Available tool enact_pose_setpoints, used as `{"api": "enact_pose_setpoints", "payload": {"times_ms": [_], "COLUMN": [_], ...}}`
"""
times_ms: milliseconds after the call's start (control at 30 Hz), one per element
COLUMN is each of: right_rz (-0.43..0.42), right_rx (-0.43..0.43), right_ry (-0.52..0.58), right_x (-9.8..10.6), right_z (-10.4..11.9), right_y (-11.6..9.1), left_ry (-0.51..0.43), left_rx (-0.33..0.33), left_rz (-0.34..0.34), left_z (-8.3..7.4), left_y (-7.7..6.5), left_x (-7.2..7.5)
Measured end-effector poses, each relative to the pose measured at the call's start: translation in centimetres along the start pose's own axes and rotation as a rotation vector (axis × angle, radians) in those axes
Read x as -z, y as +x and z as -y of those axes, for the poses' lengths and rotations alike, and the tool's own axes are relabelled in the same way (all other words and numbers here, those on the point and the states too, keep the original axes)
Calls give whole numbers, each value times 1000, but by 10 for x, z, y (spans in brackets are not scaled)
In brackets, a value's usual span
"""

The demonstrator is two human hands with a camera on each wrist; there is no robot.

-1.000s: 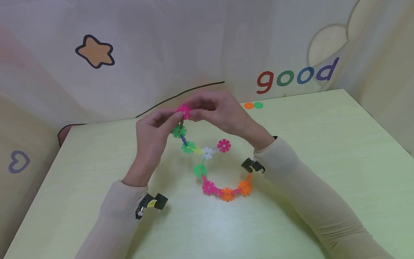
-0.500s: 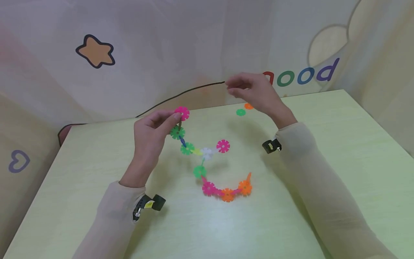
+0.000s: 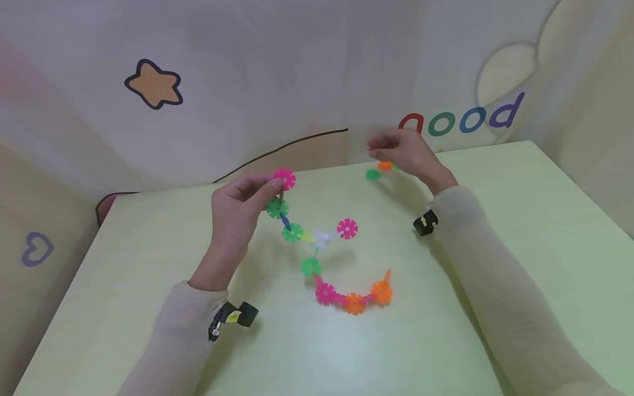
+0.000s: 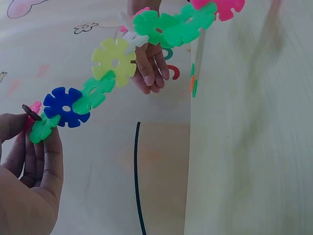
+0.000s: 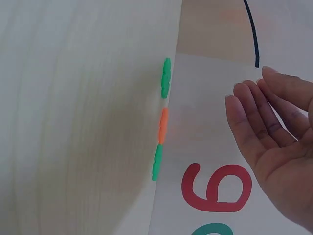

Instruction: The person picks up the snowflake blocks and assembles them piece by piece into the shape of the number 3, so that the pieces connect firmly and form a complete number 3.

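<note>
My left hand [image 3: 233, 220] pinches a pink snowflake disc [image 3: 287, 178] between thumb and fingers, at the upper end of a linked chain. Below it hang a brown disc seen edge-on, a green disc [image 3: 277, 208], a blue disc [image 4: 66, 107] and a yellow disc [image 4: 114, 59]. From the white disc [image 3: 323, 239], one branch ends in a pink disc [image 3: 347, 229]; another curves through green and pink to orange discs [image 3: 381, 292]. My right hand [image 3: 405, 151] is raised over the table's back edge, fingers loosely bent and holding nothing. Nearby lie a green disc [image 5: 166, 78] and an orange disc [image 5: 163, 125].
Another green disc [image 5: 157, 162] lies beside the orange one, partly covered by the right hand in the head view. A printed curtain [image 3: 277, 82] stands right behind the pale table [image 3: 436, 330]. Both wrists wear strapped cameras.
My right hand has let go of the pink disc and moved right, toward the back edge. A separate green disc now lies left of the orange one. The left hand keeps its pinch.
</note>
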State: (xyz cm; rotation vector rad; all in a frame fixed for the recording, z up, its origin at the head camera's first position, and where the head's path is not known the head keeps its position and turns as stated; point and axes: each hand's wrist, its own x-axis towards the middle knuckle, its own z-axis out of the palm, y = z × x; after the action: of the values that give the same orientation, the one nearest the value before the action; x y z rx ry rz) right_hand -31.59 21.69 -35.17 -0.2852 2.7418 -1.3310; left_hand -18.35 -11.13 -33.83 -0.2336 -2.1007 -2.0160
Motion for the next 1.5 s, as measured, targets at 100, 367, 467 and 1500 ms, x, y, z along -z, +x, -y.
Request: {"api": "enact_pose_setpoints", "payload": {"times_ms": [100,367,467,1500], "right_rz": [28,202,257,126], "right_rx": [-3,16,30,208], "right_ry": [-33,-166,-213,-33], "right_x": [2,8,5,-24], "right_z": [-5,-18,-18,38], "right_y": [3,24,32,-2], "left_ry": [-11,-20,-16,-21], "left_rx": [-6,8,9,0], "left_rz": [3,21,20,38], "left_z": [1,0,0,0], "left_y": [0,-1,0,3], "left_x": [-2,-2,-1,-1]}}
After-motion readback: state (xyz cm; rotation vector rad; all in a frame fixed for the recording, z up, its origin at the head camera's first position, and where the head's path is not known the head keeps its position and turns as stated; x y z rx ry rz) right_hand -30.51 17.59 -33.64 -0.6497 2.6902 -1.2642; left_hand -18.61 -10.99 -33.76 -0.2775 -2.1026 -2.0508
